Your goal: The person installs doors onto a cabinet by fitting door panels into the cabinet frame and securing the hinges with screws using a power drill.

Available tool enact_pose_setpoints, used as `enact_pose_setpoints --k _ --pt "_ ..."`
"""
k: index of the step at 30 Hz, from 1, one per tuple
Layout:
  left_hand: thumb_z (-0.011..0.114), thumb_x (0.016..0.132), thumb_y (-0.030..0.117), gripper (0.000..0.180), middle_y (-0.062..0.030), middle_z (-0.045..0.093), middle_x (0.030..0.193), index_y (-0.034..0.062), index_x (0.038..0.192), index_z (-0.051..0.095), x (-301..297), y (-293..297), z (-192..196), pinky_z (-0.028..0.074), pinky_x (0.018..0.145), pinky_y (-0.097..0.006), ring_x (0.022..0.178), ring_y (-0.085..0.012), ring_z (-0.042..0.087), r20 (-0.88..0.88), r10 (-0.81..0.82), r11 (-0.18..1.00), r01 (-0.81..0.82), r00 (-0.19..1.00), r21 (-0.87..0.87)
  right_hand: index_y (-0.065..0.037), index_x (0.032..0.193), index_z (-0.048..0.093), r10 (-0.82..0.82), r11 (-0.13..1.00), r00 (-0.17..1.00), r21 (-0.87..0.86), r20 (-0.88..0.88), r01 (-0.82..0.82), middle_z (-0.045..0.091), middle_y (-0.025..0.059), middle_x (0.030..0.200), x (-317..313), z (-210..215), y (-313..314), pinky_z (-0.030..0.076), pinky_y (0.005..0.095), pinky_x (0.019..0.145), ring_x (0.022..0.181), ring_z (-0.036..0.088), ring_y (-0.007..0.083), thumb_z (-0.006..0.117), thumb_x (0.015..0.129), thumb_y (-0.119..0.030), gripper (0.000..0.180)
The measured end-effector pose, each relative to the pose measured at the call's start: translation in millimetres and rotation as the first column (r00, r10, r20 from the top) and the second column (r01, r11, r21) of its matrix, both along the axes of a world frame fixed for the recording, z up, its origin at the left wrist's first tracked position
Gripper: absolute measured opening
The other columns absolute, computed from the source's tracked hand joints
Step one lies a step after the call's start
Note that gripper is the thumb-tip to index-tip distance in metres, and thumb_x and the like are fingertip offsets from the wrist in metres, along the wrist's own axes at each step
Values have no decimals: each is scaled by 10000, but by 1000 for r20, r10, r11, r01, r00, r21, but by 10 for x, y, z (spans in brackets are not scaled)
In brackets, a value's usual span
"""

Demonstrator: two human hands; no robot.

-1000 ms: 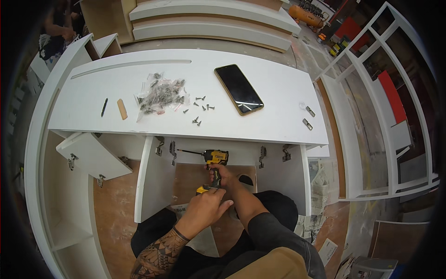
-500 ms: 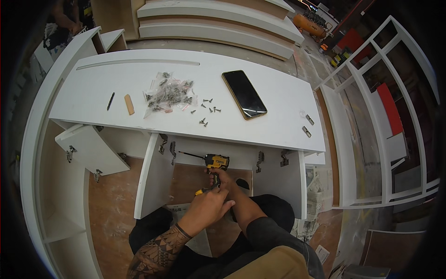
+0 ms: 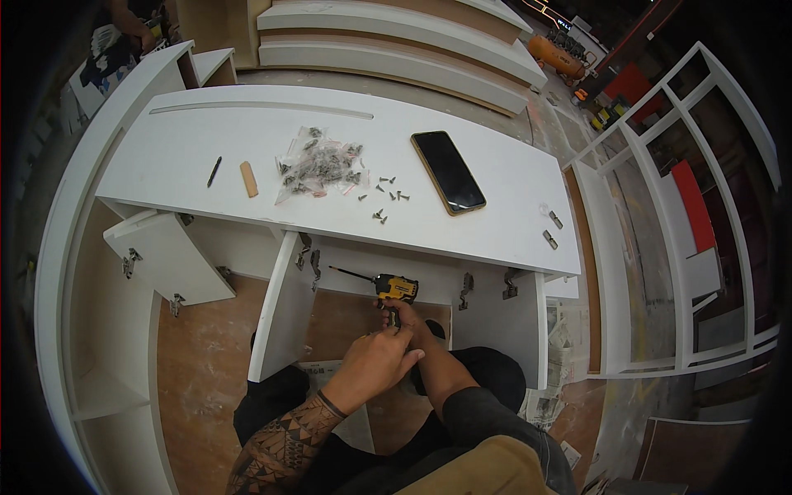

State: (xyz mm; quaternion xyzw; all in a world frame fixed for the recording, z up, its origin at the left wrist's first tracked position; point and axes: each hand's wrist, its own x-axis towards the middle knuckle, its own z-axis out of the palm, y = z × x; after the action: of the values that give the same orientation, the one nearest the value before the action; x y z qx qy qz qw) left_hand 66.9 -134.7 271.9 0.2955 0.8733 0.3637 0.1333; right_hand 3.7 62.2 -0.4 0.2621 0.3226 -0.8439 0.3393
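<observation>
A yellow and black cordless drill (image 3: pixel 397 288) with a long bit is held low inside the cabinet, its bit aimed left toward a hinge (image 3: pixel 315 266) on the inner side of a white door (image 3: pixel 277 318). My right hand (image 3: pixel 403 316) is wrapped round its grip. Over the lower end of the drill lies my left hand (image 3: pixel 373 363), closed, its thumb sticking out to the right; most of its fingertips are hidden. Another hinge (image 3: pixel 304 250) sits by the door's top edge. To the right, the cabinet's other door (image 3: pixel 503 330) also stands open, with more hinges near it.
On the white top (image 3: pixel 280 210) lie bags of screws (image 3: pixel 323 169), loose screws (image 3: pixel 393 195), a phone (image 3: pixel 450 173), a wooden piece (image 3: pixel 248 179), a black bit (image 3: pixel 214 172) and metal pieces (image 3: pixel 550 239). A further open door (image 3: pixel 165 256) juts out at left. A white frame (image 3: pixel 685 206) stands right.
The view has shifted slightly, so the tabletop things sit further right. My left hand now covers the yellow lower end of the drill that showed before. Both hands stay at the drill.
</observation>
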Motion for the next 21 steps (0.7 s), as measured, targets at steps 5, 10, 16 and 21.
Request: enact_pose_setpoints --k 5,10,16,21 --pt "726 962 349 397 -176 722 994 74 1246 692 -12 -31 0 599 740 -479 871 -396 729 2 18 1000 -18 1000 18 -65 1090 707 13 1000 1000 -25 5 -12 581 -4 688 -17 32 -23 512 280 547 566 554 133 701 941 -236 226" --pt "729 959 346 390 -180 723 1000 68 1231 698 -30 -12 38 600 748 -476 884 -392 730 25 19 1000 -19 999 -5 -76 1090 708 25 999 1000 -47 1 -25 579 -13 688 -19 -12 7 516 278 559 575 555 129 704 937 -245 228" --pt "728 961 344 384 -184 723 1004 70 1228 700 -27 -19 19 600 755 -478 892 -395 731 20 28 1000 -28 999 9 -87 1095 716 41 999 999 -28 11 -41 582 -17 689 -22 -35 1 520 277 538 564 556 128 707 941 -267 237" --pt "727 962 343 378 -187 721 1008 72 1223 702 -46 13 38 598 759 -482 891 -400 729 43 14 1000 -13 999 -11 -87 1101 721 30 999 1000 -40 6 -30 589 -15 693 -27 -57 42 520 282 535 562 560 131 715 937 -281 255"
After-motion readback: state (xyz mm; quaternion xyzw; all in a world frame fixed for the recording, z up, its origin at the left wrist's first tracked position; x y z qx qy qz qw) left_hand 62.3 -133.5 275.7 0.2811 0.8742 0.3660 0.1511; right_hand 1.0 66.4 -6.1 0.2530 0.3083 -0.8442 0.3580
